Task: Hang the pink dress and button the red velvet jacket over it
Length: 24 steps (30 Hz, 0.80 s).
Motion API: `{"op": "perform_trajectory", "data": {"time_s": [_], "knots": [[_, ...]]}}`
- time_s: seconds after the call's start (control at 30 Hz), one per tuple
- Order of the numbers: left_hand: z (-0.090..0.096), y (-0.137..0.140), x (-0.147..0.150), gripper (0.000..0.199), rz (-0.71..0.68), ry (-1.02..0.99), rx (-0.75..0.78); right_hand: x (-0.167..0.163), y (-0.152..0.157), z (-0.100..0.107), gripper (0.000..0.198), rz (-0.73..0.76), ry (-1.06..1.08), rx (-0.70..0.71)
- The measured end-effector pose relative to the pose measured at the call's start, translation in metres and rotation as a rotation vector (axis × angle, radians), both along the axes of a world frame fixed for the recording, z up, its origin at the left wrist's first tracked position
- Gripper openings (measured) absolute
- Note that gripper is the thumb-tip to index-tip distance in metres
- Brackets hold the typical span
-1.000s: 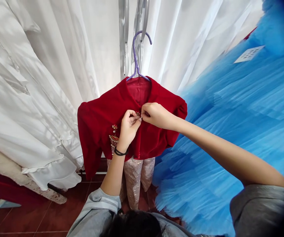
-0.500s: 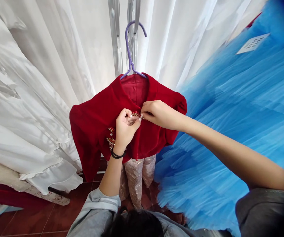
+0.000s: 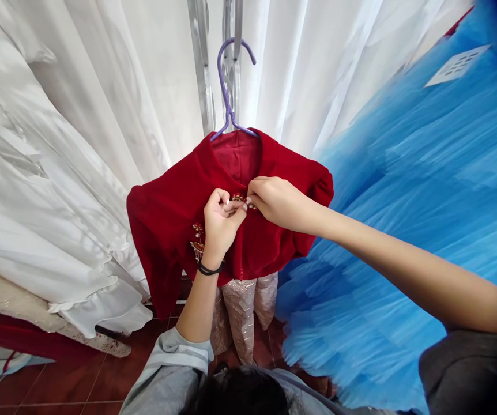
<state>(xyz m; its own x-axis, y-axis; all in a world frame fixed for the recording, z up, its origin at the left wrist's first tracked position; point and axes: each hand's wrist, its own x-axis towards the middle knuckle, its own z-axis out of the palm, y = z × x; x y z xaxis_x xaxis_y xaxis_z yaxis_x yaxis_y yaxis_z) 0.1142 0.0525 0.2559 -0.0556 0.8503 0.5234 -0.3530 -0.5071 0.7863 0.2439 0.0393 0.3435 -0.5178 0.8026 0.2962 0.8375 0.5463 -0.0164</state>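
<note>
A dark red velvet jacket (image 3: pixel 166 202) hangs on a purple hanger (image 3: pixel 226 86) in front of me. At its front opening, just below the collar, sits a beaded ornament (image 3: pixel 237 197) with red and pale stones. My left hand (image 3: pixel 221 222) pinches this ornament from the left, palm turned up. From the right, my right hand (image 3: pixel 277 199) grips its other end, fingertips touching those of the left. The exact hold is partly hidden behind the fingers. Lower on the jacket, beside my left wrist, a jewelled piece with dangling beads (image 3: pixel 197 248) shows.
White draped fabric (image 3: pixel 79 173) hangs on the left and behind. A blue tulle dress (image 3: pixel 404 202) fills the right, with a white card (image 3: pixel 456 64) on it. Metal uprights (image 3: pixel 205 75) stand behind the hanger. Pale shiny fabric (image 3: pixel 240 317) hangs below, above red floor tiles (image 3: pixel 71 380).
The view has shifted slightly, so the jacket's lower part appears a little further right. Both hands keep their place at the beaded ornament, and slightly more of it shows between the fingers.
</note>
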Motion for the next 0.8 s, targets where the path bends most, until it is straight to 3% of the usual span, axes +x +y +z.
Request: {"op": "perform_trajectory", "data": {"time_s": [0.23, 0.5, 0.63, 0.8], "knots": [[0.001, 0.002, -0.002, 0.033, -0.033, 0.088, -0.029, -0.003, 0.003, -0.006, 0.015, -0.045, 0.189, -0.081], [-0.008, -0.001, -0.002, 0.029, -0.059, 0.061, 0.024, -0.006, -0.004, -0.014, 0.015, 0.003, 0.295, -0.032], [-0.014, -0.001, 0.005, 0.029, 0.013, -0.018, 0.121, -0.004, -0.005, -0.024, 0.019, 0.038, 0.420, 0.007], [-0.010, -0.005, 0.009, 0.028, 0.117, 0.056, 0.211, 0.005, -0.004, -0.026, 0.015, 0.113, 0.489, 0.021]]}}
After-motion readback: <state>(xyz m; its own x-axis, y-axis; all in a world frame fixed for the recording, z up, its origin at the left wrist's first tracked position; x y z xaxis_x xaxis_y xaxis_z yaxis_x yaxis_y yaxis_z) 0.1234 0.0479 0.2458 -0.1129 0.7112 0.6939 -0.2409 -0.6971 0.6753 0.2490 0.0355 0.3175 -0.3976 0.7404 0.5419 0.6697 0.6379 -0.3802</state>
